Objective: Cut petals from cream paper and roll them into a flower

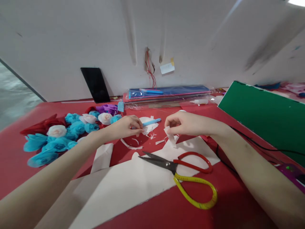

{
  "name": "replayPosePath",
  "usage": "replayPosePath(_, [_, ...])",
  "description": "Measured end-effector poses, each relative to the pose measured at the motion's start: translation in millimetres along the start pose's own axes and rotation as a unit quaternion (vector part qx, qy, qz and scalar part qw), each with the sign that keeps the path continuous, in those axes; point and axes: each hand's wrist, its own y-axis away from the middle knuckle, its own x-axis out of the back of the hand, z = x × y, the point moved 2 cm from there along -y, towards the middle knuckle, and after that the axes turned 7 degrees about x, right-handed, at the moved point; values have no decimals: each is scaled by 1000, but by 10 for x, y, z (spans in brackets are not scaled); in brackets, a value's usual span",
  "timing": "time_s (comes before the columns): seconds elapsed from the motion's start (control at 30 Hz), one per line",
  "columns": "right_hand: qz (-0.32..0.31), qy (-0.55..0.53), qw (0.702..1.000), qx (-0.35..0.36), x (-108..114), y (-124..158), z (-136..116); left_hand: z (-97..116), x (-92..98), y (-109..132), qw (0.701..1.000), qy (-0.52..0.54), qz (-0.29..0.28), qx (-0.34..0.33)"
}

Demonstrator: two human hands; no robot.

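Note:
My left hand (132,124) is closed in a pinch beside a light blue pen (153,121), whose near end runs behind the fingers. What the fingertips hold, if anything, I cannot make out. Between thumb and fingers, my right hand (175,123) pinches a small folded piece of white paper (170,137). Below both hands lie scissors (168,164), blades parted, with one red and one yellow handle. They rest on a large white paper sheet (124,187). Paper scraps (150,128) and thin cut strips are scattered between my hands.
Blue, white and purple fabric-like flowers (77,127) cover the left of the red table (133,219). A dark tablet (95,84) leans against the wall. Plastic-wrapped sheets (169,92) and a small white bottle (200,101) lie behind. A green board (264,117) and dark cables flank my right arm.

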Motion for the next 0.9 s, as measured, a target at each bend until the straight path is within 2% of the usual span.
replayPosePath(0.13, [-9, -2, 1000, 0, -3, -4, -6, -107, -77, -60, 997, -43, 58, -41])
replayPosePath(0.37, [-13, 4, 1000, -1, -10, -19, -5, -66, -223, -165, 985, -101, 58, -130])
replayPosePath(0.7, [14, 30, 999, -19, -9, -26, -46, -5, -255, -196, 978, -124, 126, -110])
replayPosePath(0.9, [-11, 58, 998, 16, 13, -142, 16, -36, -233, -172, 983, -106, 109, -102])
